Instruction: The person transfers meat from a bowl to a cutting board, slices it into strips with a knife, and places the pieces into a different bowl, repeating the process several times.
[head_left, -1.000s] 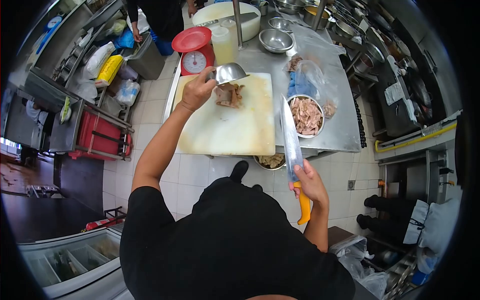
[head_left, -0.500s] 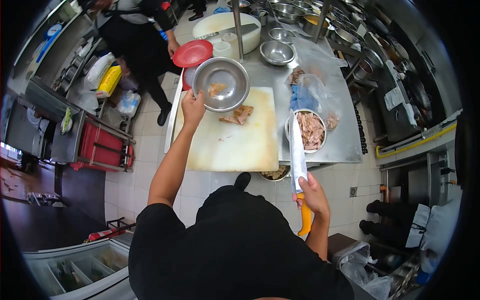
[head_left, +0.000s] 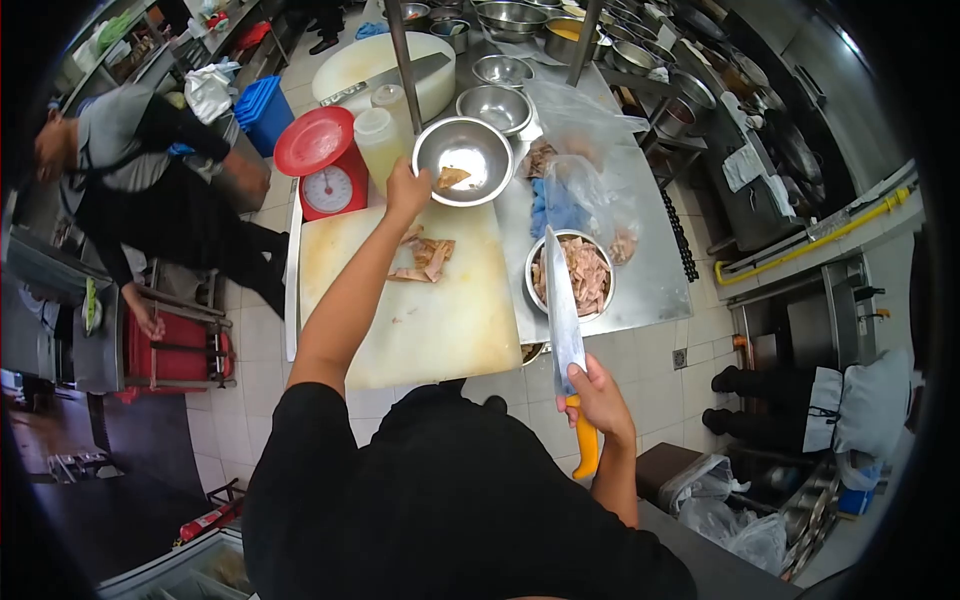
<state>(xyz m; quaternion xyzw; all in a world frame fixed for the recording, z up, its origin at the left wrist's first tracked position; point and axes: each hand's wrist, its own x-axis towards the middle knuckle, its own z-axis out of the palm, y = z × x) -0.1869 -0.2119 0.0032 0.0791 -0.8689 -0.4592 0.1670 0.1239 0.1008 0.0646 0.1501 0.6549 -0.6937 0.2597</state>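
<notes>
- Kitchen: steel table point(head_left: 655, 302), bearing a board point(head_left: 440, 335).
- Left hand point(head_left: 406, 190): fingers clasped on the rim of a bowl point(head_left: 485, 163); one scrap point(head_left: 453, 177) inside.
- Right hand point(head_left: 598, 395): fingers wrapped around a knife point(head_left: 564, 325); long axis pointed forward, blade overlapping the tub point(head_left: 614, 281) of strips point(head_left: 590, 268) in view.
- Meat point(head_left: 436, 258): on the board, just bodyward of the left hand, the nearer; forward and left of the right.

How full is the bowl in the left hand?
Nearly empty: the bowl shows one small brown piece inside, with bare metal around it.
</notes>
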